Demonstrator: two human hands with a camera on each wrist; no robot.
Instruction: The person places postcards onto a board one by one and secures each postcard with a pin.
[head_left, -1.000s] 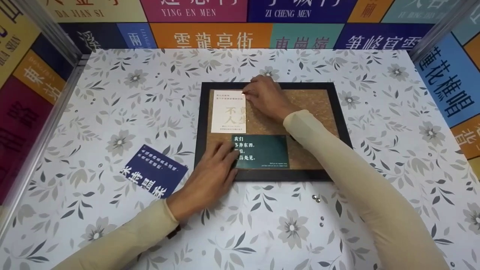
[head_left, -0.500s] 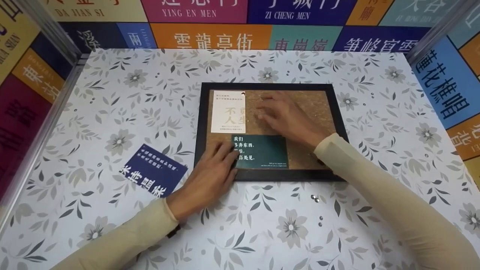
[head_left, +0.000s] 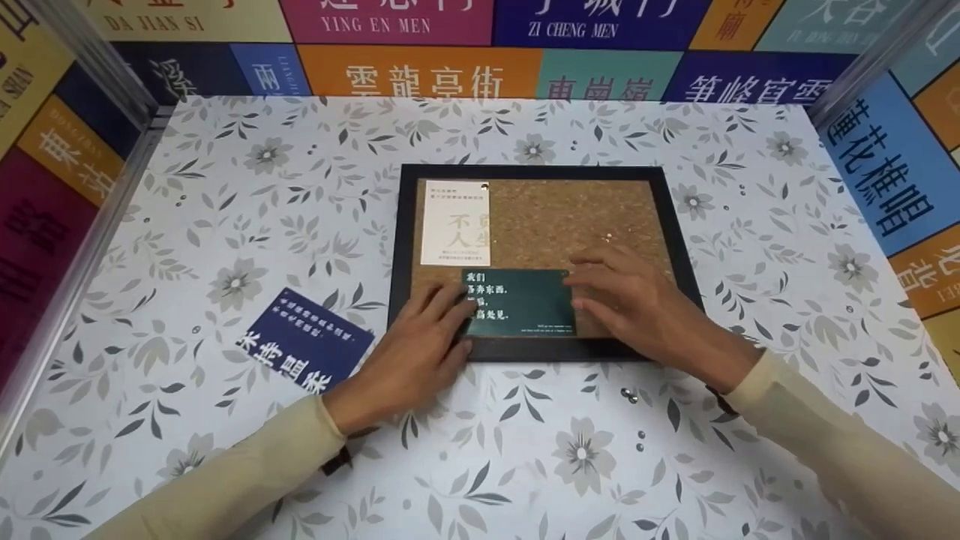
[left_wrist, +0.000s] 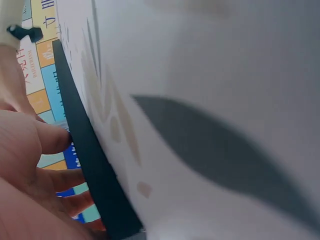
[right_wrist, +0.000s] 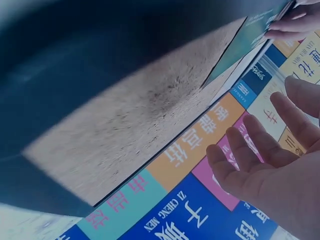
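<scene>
A black-framed cork board [head_left: 525, 225] lies on the table. On its upper left is a white card [head_left: 456, 232] with a dark, shiny pin [head_left: 484, 187] at the top right corner. A dark green card [head_left: 525, 304] with white writing lies below it. My left hand [head_left: 412, 352] rests at the green card's left end and over the frame's lower left, its fingers covering some of the writing. Beside the card's right edge hovers my right hand [head_left: 637, 304], fingers spread. In the right wrist view that hand [right_wrist: 270, 165] holds nothing.
Left of the board lies a dark blue card [head_left: 309, 341], partly under my left forearm. Small shiny metal pins [head_left: 628, 395] lie on the flowered tablecloth [head_left: 480, 450] in front of the board. A small glint [head_left: 608, 236] shows on the cork. Colourful lettered panels [head_left: 420, 71] stand behind.
My right hand has left the white card's top right corner, where a pin now shows, and moved down and right to the green card's right edge. The left hand has stayed put.
</scene>
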